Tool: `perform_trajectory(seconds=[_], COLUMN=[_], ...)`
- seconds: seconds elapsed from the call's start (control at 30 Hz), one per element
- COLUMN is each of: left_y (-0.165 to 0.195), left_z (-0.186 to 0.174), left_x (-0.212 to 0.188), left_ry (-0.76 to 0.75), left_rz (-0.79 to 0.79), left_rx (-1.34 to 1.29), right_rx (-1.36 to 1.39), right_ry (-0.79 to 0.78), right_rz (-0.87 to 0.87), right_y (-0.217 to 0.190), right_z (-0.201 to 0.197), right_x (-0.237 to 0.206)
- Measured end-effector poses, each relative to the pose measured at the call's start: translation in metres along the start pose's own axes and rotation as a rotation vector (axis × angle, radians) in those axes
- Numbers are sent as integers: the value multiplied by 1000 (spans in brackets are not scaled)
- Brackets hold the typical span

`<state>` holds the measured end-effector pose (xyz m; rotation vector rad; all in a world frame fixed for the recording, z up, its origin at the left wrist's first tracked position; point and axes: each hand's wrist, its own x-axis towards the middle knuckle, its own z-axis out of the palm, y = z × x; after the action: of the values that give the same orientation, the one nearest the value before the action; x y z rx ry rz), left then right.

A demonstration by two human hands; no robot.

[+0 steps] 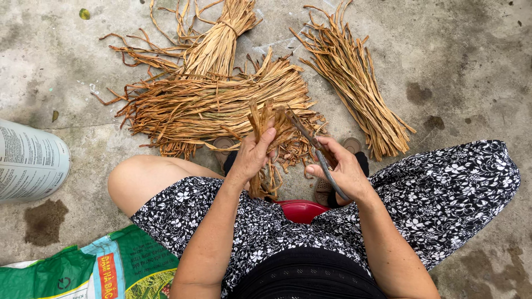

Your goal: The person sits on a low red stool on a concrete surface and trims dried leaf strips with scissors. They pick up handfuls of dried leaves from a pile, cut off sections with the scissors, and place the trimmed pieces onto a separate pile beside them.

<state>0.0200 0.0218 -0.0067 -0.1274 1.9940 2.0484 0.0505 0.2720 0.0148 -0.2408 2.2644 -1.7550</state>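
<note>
My left hand (pixel 252 155) grips a small bunch of dried brown leaf strips (pixel 265 124), held upright with its upper ends fanned out. My right hand (pixel 342 169) holds a pair of metal scissors (pixel 310 138), whose blades reach up-left to the tops of the strips. Both hands are above my knees, over a red stool (pixel 302 210) I sit on. Short cut-off pieces (pixel 296 149) lie on the ground just beyond my hands.
Large piles of dried strips lie ahead: a broad heap (pixel 216 105), a tied bundle (pixel 219 41) behind it, a loose sheaf (pixel 354 77) at right. A white printed sack (pixel 30 160) sits left, a green woven bag (pixel 94 271) lower left. Concrete floor (pixel 471 66).
</note>
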Motion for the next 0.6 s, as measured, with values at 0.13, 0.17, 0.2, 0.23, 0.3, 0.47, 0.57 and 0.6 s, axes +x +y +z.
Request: perform_trajectory(seconds=[0.13, 0.17, 0.2, 0.23, 0.3, 0.47, 0.57, 0.6], left_y=[3, 4, 5, 7, 10, 15, 13, 12], left_z=[-7, -8, -9, -10, -10, -12, -13, -13], left_x=[-2, -3, -4, -5, -6, -9, -8, -7], left_ry=[-18, -43, -40, -38, -24, 22, 33, 26], left_rz=[74, 120, 137, 156, 152, 139, 213, 242], left_rx=[60, 39, 58, 77, 134, 263, 263, 257], right_rx=[-61, -69, -123, -178, -280, -343, -361, -346], right_ry=[-28, -36, -30, -24, -2, 79, 101, 105], right_rz=[107, 116, 101, 86, 110, 131, 226, 195], right_y=[-9, -12, -14, -16, -20, -18, -11, -9], right_z=[-3, -4, -5, -5, -6, -3, -1, -1], right_x=[0, 0, -1, -1, 0, 1, 2, 2])
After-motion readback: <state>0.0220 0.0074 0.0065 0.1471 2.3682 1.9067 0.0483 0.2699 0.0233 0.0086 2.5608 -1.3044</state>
